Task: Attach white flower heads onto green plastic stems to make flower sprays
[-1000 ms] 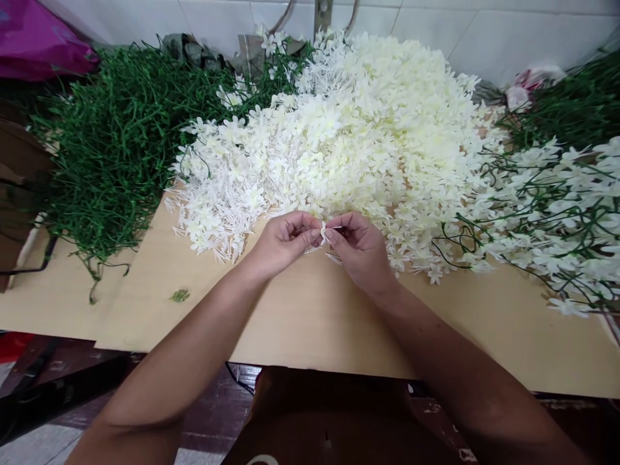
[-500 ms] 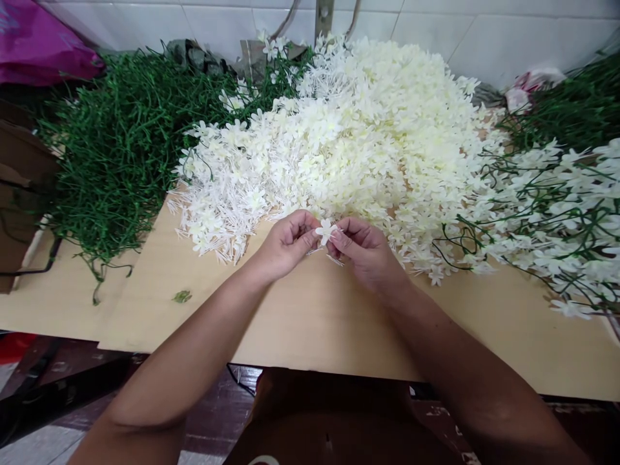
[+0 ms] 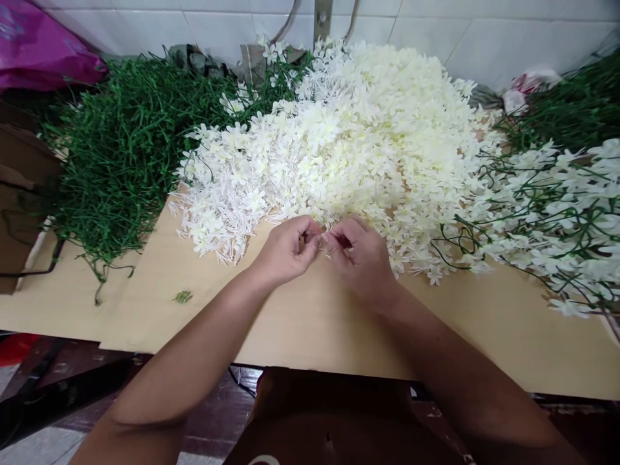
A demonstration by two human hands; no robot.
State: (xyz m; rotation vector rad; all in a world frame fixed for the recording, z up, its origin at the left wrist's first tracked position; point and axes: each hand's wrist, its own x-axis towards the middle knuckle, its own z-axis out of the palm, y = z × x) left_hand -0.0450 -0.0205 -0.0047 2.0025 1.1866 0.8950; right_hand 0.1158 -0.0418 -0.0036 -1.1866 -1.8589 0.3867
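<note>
Left hand (image 3: 288,250) and right hand (image 3: 365,261) are meeting fingertip to fingertip mid-table, clock centred on them. Both are pinching, thumb against forefinger, at a tiny white bit (image 3: 324,237) showing where the tips are meeting; fingers are hiding most of it, so can't tell its shape or which hand is gripping harder. Other fingers are curling inward. Flowers (image 3: 368,135) are heaping up at 12 o'clock, their near edge lying just beyond the hands. Stems (image 3: 116,148), green, are piling at 10 o'clock, bag (image 3: 43,48), purple, sitting farther out that way. Box (image 3: 24,161) is standing at 9, scrap (image 3: 183,296), green, lying at 8 on the table (image 3: 310,329). Sprays (image 3: 557,219), white on green, are spreading at 3. Wall (image 3: 436,39) is running behind everything at 12.
</note>
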